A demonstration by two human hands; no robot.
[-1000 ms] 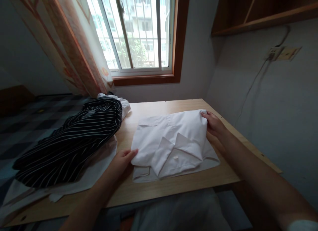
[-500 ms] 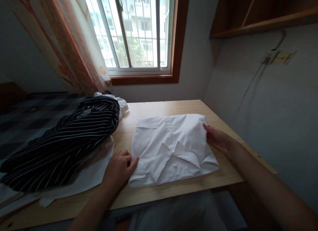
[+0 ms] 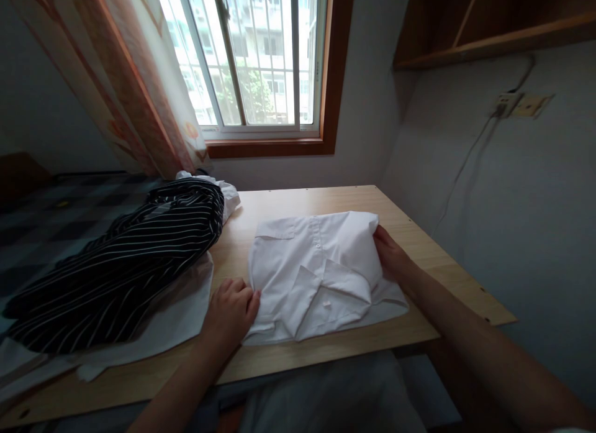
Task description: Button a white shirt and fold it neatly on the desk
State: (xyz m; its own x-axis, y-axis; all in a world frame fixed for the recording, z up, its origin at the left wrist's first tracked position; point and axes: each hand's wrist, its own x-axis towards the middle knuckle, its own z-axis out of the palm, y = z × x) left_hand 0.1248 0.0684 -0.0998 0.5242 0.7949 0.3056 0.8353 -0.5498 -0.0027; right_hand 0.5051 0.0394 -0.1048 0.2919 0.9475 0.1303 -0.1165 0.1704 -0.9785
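Observation:
A folded white shirt lies collar up on the wooden table. My left hand rests at the shirt's left edge, fingers curled and tucked against the fabric. My right hand grips the shirt's right side, fingers under the upper fold, which bulges up a little. Both forearms reach in from the near edge.
A black-and-white striped garment lies on white cloth at the table's left. A window with a patterned curtain is behind. A wall with a socket and cable stands close on the right. The table's front edge is near my body.
My right hand has slid inward, pushing the shirt's right side in and lifting its fold. The left hand moved slightly closer to the shirt's left edge.

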